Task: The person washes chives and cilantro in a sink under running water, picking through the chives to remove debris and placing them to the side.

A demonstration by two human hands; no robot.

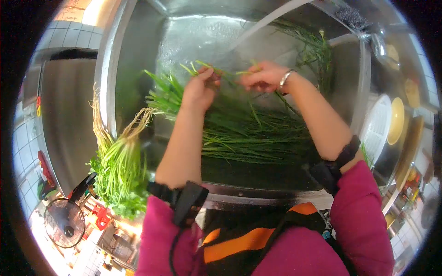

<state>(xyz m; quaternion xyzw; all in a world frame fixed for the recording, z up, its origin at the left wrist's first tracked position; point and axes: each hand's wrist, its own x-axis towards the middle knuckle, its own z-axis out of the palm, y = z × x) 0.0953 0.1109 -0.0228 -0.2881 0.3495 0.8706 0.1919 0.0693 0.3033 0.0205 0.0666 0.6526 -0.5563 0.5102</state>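
Green stalks (187, 69) poke from the left hand (201, 87) and right hand (264, 77) gripping them.

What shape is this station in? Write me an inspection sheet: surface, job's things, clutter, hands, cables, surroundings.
Surface: metal sink, with wet-looking sheen at the far end.
Job's things: long greens lie in the sink below the hands; more lie along its right side.
Clutter: rooted bunch at the sink's left rim.
Hands: left hand pinches thin strands; right hand, blurred and wearing a bracelet, appears to pinch some too.
Cables: black cord down the left sleeve.
Surroundings: white basket and yellow bowl at right; tiles at left.
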